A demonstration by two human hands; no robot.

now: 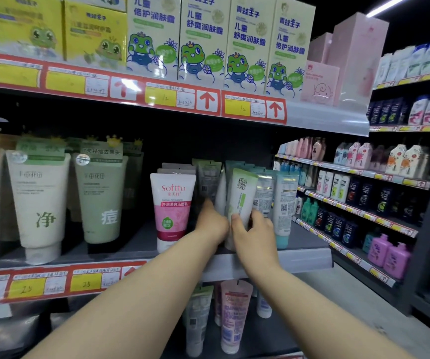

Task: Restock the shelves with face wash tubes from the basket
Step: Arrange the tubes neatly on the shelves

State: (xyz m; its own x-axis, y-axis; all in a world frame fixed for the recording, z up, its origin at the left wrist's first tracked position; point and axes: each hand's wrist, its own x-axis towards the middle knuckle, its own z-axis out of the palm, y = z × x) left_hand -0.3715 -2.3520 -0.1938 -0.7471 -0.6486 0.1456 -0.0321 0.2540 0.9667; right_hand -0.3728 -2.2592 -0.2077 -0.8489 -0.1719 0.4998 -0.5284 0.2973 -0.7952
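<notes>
Forearms, two, bare, reaching from the near edge up to the middle shelf [299, 260]. Right hand [256, 229]: thumb and fingers wrapped round the lower part of a white-and-green face wash tube [242, 195], which stands cap down and slightly tilted at the front of its row, just right of centre on the shelf. Left hand [212, 221]: set just left of that tube, against a grey tube [208, 182] farther back; one finger shows pointing up and the rest are hidden, so whether it presses or pinches cannot be told. Neighbours: pink tube [172, 208] to the left, upright, label forward; blue-capped tubes [283, 208] to the right (backs and codes outward). Far left, same shelf: large pale green tubes [100, 198]. Above: boxes with a frog print [201, 40]. Below: more tubes [232, 314] on the lower shelf. Basket: not in view. Step in hand, as judged: seating the held tube in its row. To do it well, the left hand should keep the back tubes upright and open a slot while the right hand lowers the tube cap first until it stands flat, label outward, level with the pink tube's front. Let go only once it balances, since a leaning tube may topple its neighbours.
</notes>
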